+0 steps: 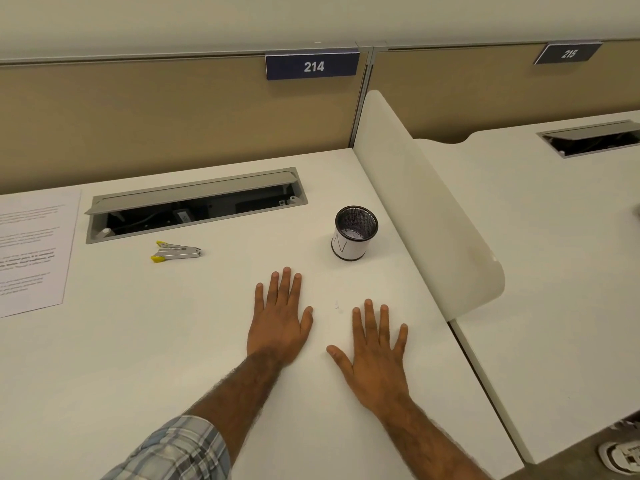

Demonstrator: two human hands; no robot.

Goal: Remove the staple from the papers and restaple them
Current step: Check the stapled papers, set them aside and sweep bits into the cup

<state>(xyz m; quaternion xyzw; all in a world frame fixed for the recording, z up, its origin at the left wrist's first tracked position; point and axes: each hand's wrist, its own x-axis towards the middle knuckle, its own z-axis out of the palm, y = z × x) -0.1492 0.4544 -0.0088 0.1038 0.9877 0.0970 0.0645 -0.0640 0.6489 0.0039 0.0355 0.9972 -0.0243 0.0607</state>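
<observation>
My left grip (278, 323) and right grip (377, 348) lie flat and wide on the worktop (138, 341), holding nothing; the papers (31, 251) sit well apart, far left. A tiny fleck (336, 304) between them, perhaps a loose staple, could scatter under a careless reach.

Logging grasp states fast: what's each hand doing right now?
Left hand: open, flat on desk, empty.
Right hand: open, flat on desk, empty.
</observation>
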